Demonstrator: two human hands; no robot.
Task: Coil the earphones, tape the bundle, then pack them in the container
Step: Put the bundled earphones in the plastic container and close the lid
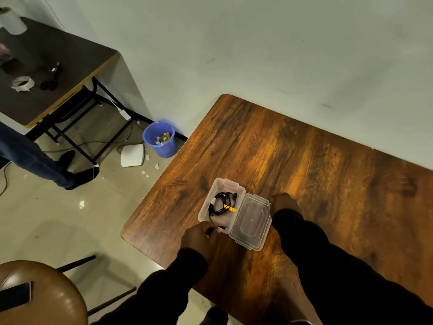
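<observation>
Wooden table (304,160) fills right of frame. Clear container (212,215) at lower centre, lid (251,222) hinged open to its right — coiled black earphones (221,202) inside. Left hand (199,235) pinches container's near edge; right hand (284,204) beside lid — grip indeterminate.

Plain workroom or office here: bare wall (257,43), folding table (58,73) with tape roll (22,83), tiled floor (58,219), blue wastebin (160,139).

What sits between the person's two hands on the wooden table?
In the head view, the open clear container with the coiled earphones inside and its lid flipped open lies between the left hand and right hand.
</observation>
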